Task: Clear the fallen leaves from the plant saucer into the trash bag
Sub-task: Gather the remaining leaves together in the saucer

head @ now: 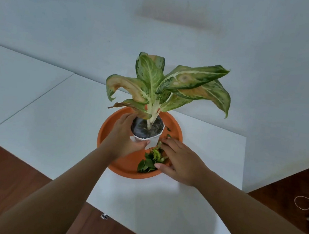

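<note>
Now, leaves [150,162]: heaped in near saucer [108,131], just left of right hand [178,162].
Right hand: spread, touching heap.
Left hand [123,140]: clasps pot [148,133].

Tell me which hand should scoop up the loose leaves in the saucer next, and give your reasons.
The right hand. It already lies against the pile of fallen leaves at the near side of the orange saucer, while the left hand is wrapped around the white pot.

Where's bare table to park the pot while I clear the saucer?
Bare white table left of the orange saucer, and the near strip between saucer and table edge. The saucer is crowded: pot, leaf pile, left hand, right hand.
</note>
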Demonstrator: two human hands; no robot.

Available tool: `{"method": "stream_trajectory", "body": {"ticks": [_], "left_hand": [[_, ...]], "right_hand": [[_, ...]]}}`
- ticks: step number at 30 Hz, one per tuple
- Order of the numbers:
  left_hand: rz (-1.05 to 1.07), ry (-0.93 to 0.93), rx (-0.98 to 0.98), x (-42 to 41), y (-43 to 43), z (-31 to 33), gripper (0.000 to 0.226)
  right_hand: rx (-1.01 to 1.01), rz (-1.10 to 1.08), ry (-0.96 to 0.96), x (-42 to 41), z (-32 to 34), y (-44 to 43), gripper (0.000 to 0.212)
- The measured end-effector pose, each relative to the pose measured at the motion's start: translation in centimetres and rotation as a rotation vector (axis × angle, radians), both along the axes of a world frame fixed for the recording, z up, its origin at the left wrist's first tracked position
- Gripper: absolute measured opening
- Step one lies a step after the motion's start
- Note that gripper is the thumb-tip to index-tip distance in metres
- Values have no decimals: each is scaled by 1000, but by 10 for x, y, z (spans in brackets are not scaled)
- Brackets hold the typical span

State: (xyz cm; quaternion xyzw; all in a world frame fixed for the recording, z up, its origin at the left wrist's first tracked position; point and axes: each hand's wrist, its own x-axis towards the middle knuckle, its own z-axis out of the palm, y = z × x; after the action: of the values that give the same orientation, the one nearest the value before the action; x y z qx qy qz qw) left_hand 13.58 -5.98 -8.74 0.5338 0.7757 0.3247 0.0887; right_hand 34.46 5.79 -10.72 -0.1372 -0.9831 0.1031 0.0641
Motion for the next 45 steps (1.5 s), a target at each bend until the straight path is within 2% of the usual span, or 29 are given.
{"method": "stream_trajectory", "body": {"ticks": [6,13,17,24,29,36,40,42,45], "left_hand": [[76,23,93,7,1,0,90],[260,-49,55,6,-7,2,85],[251,-62,60,7,-11,3,84],[262,-44,93,9,-12,3,79],[258,-54,68,8,-12,0,83],[250,-30,82,4,-12,-4,87],[212,-15,101,-3,-12,-8,90],[204,-20,89,-6,-12,-10,91],[198,-37,75,-8,-13,-11,92]], "right_hand": [[7,1,22,0,-9,-1,71],[-34,-33,49,-12,-7,2,71],[-48,-62,30,-37,-7,15,66],[-31,24,-170,-84,-14,45,54],[5,43,-307,-71,-6,42,55],[-149,-29,-324,-32,14,-4,49],[-216,-90,-201,-37,18,2,39],[-196,-121,-176,-40,16,9,42],[-193,-91,-268,-42,11,1,49]]}}
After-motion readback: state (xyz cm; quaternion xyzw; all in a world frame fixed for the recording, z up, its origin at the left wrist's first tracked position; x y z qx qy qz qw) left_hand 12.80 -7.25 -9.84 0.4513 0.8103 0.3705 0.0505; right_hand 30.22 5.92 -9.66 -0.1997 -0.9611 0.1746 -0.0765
